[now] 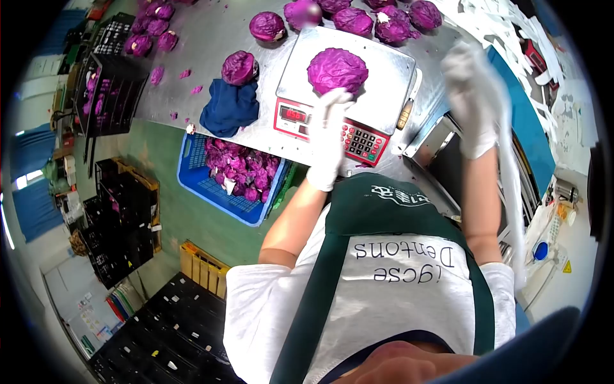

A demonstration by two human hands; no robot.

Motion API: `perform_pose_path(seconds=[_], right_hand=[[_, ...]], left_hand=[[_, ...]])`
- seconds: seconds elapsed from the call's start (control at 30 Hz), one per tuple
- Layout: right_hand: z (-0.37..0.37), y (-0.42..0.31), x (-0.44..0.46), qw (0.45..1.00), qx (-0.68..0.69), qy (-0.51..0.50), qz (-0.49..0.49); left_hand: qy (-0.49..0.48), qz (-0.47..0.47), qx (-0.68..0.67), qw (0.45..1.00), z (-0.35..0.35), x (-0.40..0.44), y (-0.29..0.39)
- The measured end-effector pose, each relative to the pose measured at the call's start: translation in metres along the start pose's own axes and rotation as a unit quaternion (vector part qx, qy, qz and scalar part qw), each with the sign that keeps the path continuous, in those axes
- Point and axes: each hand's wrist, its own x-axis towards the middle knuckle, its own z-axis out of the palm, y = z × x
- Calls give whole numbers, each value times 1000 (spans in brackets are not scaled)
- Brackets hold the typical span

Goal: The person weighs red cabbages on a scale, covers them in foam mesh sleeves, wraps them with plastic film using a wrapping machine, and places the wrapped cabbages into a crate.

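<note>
A purple cabbage [338, 70] sits on the metal plate of a digital scale [384, 83] with a red front and lit red digits. My left hand [329, 125], in a white glove, reaches over the scale's front panel; its fingers stretch out to the cabbage's near edge, seemingly touching it. To the right of the scale, my gloved right hand [472, 96] is raised and smeared by motion. A long white strip [511, 198] trails down from it; the fingers around the strip are not clear. A knife [407, 112] with a yellowish handle lies at the scale's right edge.
More cabbages [353, 22] line the table's far side. A blue cloth [230, 107] lies left of the scale, beside another cabbage [240, 68]. Below stands a blue crate [246, 214] of purple leaves. White strips [476, 25] are heaped at right; black crates [118, 83] stand left.
</note>
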Motion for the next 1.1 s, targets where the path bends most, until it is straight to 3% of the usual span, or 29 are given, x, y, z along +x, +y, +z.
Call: perform_pose_path(seconds=[0.03,0.07,0.1,0.17,0.23,0.3,0.43,0.47,0.6,0.7,0.8,0.83,0.87,0.9,0.93,0.97,1.0,1.03,1.07,1.1], right_hand=[[-29,32,-8,987,-159,-19,5],[-41,55,-18,974,-221,-9,50],[-45,76,-30,968,-228,-11,102],[-44,102,-50,962,-241,-26,126],[-34,110,-61,959,-278,-41,32],[-35,107,-57,940,-337,44,37],[-33,115,-58,905,-402,140,0],[-41,116,-58,903,-412,122,-11],[-37,113,-63,789,-587,20,-180],[-31,113,-67,879,-457,68,-119],[-46,101,-56,916,-380,39,-123],[-47,100,-50,970,-210,90,-81],[-46,98,-52,982,-167,88,-31],[-44,94,-54,988,-124,85,19],[-42,91,-56,991,-80,81,70],[-45,94,-60,984,-29,116,130],[-42,101,-66,968,5,169,187],[-37,107,-70,944,39,221,244],[-75,114,-76,929,93,157,322],[-89,117,-85,935,108,71,329]], left_hand=[[-47,30,101,993,16,-1,13],[-77,11,102,992,28,-3,13],[-85,41,152,984,38,-7,15],[-156,-24,89,984,45,-10,2],[-175,85,197,961,38,-16,-3],[-177,108,216,954,38,-18,-4],[-142,-28,98,985,43,-17,7],[-133,-66,73,986,43,-17,8],[-93,-36,43,994,39,-19,9],[-98,-70,-28,992,38,-19,13],[-94,-54,-85,990,35,-19,-7],[-94,-47,-86,991,36,-17,-4],[-69,-93,-159,980,39,-19,-1],[-134,20,19,991,37,-17,4],[-156,149,185,959,37,-12,15],[-125,-3,-19,992,37,-18,9],[-99,-128,-191,968,34,-17,-6],[-68,-247,-354,899,32,-14,-17],[-101,-145,-229,957,35,-16,8],[-122,-115,-175,970,32,-15,21]])
